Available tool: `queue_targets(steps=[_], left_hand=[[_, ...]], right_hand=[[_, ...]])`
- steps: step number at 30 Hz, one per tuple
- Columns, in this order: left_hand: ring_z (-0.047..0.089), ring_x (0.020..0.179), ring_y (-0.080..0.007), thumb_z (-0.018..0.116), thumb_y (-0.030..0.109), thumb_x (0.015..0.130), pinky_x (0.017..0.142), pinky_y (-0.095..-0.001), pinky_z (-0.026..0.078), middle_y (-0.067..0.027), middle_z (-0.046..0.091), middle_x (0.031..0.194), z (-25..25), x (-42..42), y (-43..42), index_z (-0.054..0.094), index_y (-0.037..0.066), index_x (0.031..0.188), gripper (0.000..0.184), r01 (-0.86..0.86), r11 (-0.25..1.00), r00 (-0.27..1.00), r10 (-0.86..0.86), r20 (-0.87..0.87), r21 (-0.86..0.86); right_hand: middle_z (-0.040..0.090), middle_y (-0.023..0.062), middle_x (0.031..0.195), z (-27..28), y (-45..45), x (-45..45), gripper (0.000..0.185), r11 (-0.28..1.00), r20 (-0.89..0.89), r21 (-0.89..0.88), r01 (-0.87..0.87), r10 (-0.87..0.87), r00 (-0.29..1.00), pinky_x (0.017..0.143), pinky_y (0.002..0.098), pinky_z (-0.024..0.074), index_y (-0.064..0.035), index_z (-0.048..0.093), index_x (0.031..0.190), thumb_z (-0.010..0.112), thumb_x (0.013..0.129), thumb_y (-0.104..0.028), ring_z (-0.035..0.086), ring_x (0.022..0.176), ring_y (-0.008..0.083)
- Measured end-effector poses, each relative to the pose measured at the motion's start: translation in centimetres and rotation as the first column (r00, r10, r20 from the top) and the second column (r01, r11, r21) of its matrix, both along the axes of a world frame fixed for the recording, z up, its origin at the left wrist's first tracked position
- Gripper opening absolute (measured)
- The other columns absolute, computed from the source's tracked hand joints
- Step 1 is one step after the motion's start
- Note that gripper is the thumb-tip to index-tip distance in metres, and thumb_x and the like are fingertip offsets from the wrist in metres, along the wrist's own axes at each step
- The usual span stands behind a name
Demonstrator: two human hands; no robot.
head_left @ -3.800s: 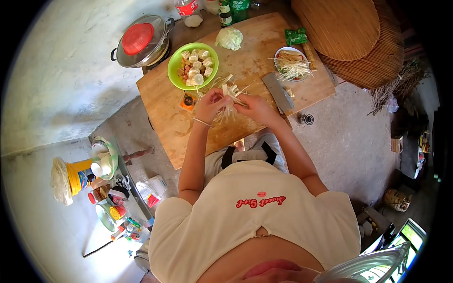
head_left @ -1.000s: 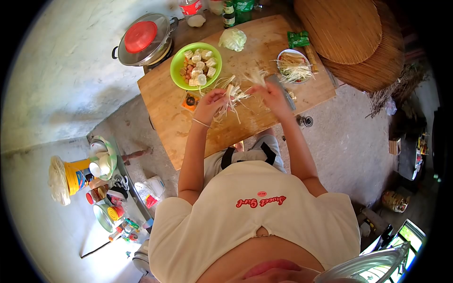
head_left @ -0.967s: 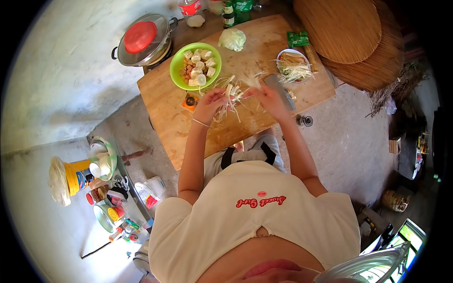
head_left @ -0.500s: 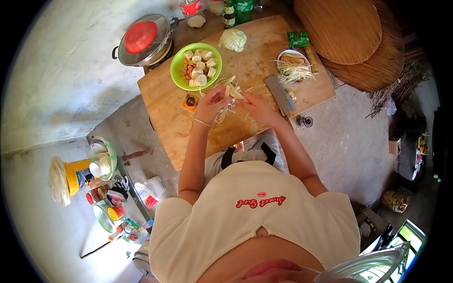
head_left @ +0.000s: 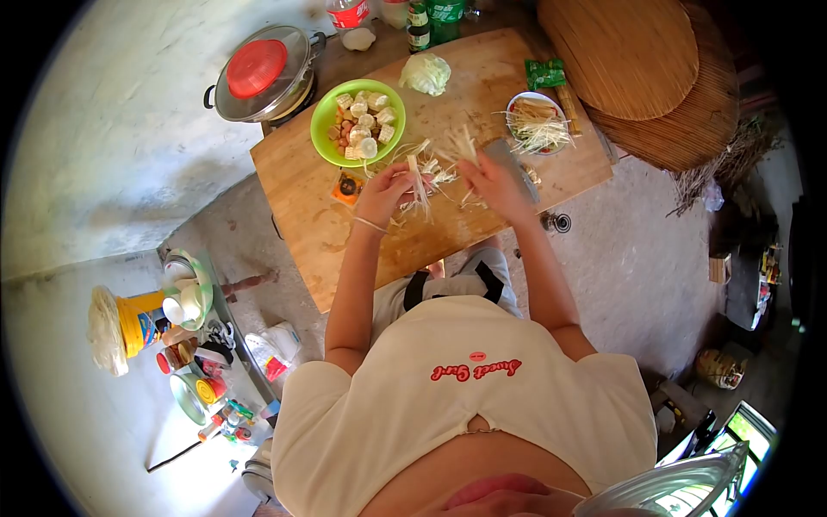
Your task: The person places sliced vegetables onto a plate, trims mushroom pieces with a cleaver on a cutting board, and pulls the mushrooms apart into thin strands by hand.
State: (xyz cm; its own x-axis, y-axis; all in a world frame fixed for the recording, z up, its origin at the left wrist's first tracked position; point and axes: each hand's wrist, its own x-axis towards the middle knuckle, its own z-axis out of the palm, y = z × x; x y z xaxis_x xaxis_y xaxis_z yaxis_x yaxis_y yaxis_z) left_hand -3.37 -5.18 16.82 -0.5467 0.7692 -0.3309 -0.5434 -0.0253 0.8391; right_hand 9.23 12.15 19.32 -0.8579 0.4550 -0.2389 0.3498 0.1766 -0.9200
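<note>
Over the wooden table, my left hand is closed on a pale stringy bundle, whose thin strands hang below the fingers. My right hand, apart from it on the right, pinches a tuft of pale strands that fans out upward. Loose strands lie between and behind the hands. A metal cleaver lies beside my right hand, which partly hides it. The green bowl behind my left hand holds pale chunks and brown pieces. A bowl with pale strips stands at the right.
A lidded pot with a red bowl on it stands at the back left. A cabbage piece, a green packet and an orange packet lie on the table. Bottles stand behind. Round woven trays are at the back right.
My right hand has moved away from my left, up and to the right, with a tuft of strands in it. It now covers part of the cleaver. My left hand has barely moved.
</note>
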Motion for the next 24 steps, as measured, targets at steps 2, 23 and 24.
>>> queue_targets(steps=[2, 23, 24], left_hand=[[0.059, 0.086, -0.0169, 0.053, 0.008, 0.084, 0.073, -0.0299, 0.051, -0.0105, 0.060, 0.096, -0.9, 0.1, 0.2, 0.051, 0.001, 0.102, 0.020, -0.033, 0.999, 0.999, 0.033, 0.020, 0.030], [0.058, 0.076, -0.0117, 0.058, 0.007, 0.082, 0.063, -0.0234, 0.050, -0.0054, 0.059, 0.087, -0.9, -0.2, -0.3, 0.054, -0.001, 0.097, 0.018, -0.045, 0.998, 0.990, 0.040, -0.133, -0.036], [0.058, 0.076, -0.0117, 0.058, 0.007, 0.082, 0.063, -0.0234, 0.050, -0.0054, 0.059, 0.087, -0.9, -0.2, -0.4, 0.054, -0.001, 0.097, 0.018, -0.045, 0.998, 0.990, 0.040, -0.133, -0.036]], right_hand=[[0.053, 0.0065, 0.064, -0.9, -1.3, -0.4, 0.026, 0.994, -0.054, 0.029, -0.108, 0.109, 0.993, 0.053, 0.0286, 0.0397, -0.0058, 0.054, 0.097, 0.051, 0.087, -0.030, 0.050, 0.057, 0.0156], [0.052, 0.0047, 0.064, -1.7, -2.0, -1.4, 0.026, 0.970, -0.100, -0.041, -0.241, 0.236, 0.967, 0.053, 0.0257, 0.0379, -0.0013, 0.059, 0.098, 0.058, 0.081, -0.022, 0.045, 0.060, 0.0081], [0.052, 0.0047, 0.064, -1.8, -2.0, -1.4, 0.026, 0.970, -0.100, -0.041, -0.241, 0.236, 0.967, 0.053, 0.0257, 0.0379, -0.0013, 0.059, 0.098, 0.058, 0.081, -0.022, 0.045, 0.060, 0.0081]])
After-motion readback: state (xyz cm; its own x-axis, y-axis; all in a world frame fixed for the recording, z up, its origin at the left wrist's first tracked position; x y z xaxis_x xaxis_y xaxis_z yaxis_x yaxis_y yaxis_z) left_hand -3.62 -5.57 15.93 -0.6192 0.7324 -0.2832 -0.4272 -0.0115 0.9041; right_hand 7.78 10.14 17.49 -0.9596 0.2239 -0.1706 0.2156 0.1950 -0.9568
